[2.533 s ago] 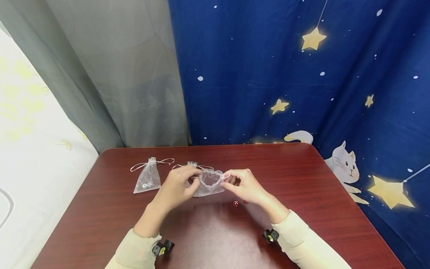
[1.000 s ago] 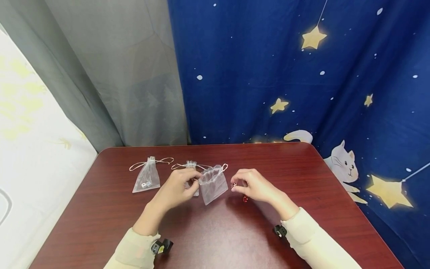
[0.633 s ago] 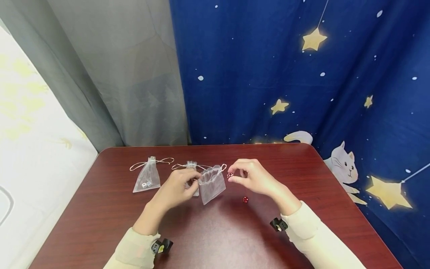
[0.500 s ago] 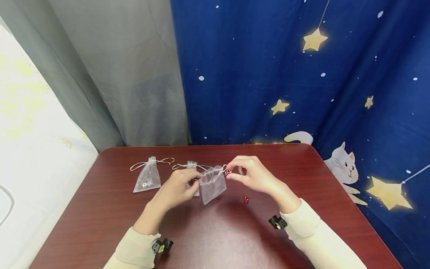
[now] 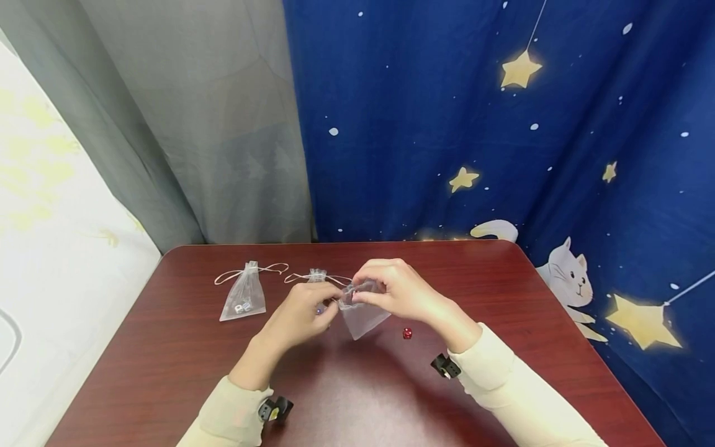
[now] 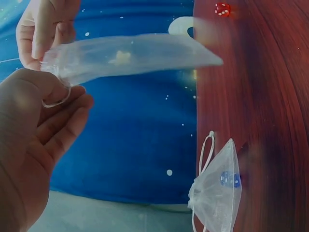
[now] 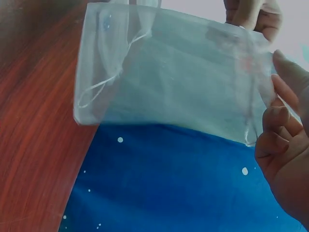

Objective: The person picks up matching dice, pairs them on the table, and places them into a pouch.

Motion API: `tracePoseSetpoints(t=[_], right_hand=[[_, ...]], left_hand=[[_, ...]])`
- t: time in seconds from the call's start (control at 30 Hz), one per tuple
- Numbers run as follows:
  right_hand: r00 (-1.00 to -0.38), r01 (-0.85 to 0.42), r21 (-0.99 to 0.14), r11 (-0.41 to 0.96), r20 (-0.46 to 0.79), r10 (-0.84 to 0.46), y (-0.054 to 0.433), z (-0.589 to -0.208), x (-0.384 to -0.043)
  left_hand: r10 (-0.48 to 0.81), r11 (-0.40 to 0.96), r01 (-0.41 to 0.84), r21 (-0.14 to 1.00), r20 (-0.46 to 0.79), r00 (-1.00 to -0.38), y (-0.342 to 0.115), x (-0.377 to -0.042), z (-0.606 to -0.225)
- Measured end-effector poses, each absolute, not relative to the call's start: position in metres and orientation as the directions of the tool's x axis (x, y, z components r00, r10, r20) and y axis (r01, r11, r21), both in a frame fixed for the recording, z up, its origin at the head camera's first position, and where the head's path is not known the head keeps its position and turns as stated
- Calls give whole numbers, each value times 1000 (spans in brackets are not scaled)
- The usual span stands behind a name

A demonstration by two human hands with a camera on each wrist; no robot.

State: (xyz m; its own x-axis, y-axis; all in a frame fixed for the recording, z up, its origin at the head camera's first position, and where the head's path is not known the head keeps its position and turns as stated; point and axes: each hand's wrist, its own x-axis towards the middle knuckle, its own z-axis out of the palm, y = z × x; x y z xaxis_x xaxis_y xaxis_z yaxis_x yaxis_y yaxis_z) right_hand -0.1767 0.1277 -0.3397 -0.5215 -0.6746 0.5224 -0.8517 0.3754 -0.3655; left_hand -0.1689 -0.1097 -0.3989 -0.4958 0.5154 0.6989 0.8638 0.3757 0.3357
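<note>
My left hand [image 5: 301, 313] pinches the rim of a sheer white drawstring bag [image 5: 364, 321], which hangs above the table with its bottom corner pointing down. At the bag's mouth is my right hand [image 5: 399, 290], thumb and fingertips right inside the rim. Between those fingertips a bit of a red die [image 5: 353, 296] shows; through the mesh in the right wrist view the die [image 7: 247, 64] is only a reddish blur. A second red die [image 5: 407, 333] lies on the table below the right hand, and the left wrist view has this die [image 6: 222, 9] near its top edge.
Behind the left hand lies a tied mesh bag [image 6: 212, 198] with blue dice [image 6: 229, 180] in it. Another tied bag [image 5: 249, 292], holding white dice [image 5: 243, 307], lies farther left on the red-brown table [image 5: 167, 347]. A blue starry curtain [image 5: 402, 155] hangs behind the table.
The right hand let go of the bag's rim, picked up one red die from the table, then carried it up and left to the bag's mouth. The left hand stayed at the rim.
</note>
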Motion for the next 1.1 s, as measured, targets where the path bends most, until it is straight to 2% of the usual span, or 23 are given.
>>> tracePoseSetpoints(t=[0.23,0.63,0.9,1.1], right_hand=[[-544,-837,-418,352,576,-610,136,-345,-174],[-654,-756,-490,433,551,-519,176,-381,-177],[-738,-675,-495,547,433,-518,201,-409,-178],[-778,-629,-397,669,299,-553,214,-433,-176]], left_hand=[[462,329,872,363,743,-484,-113,-171,-404],[466,326,862,389,727,-504,-120,-172,-405],[478,313,872,375,732,-486,-121,-173,-406],[486,318,864,391,715,-502,-122,-173,-406]])
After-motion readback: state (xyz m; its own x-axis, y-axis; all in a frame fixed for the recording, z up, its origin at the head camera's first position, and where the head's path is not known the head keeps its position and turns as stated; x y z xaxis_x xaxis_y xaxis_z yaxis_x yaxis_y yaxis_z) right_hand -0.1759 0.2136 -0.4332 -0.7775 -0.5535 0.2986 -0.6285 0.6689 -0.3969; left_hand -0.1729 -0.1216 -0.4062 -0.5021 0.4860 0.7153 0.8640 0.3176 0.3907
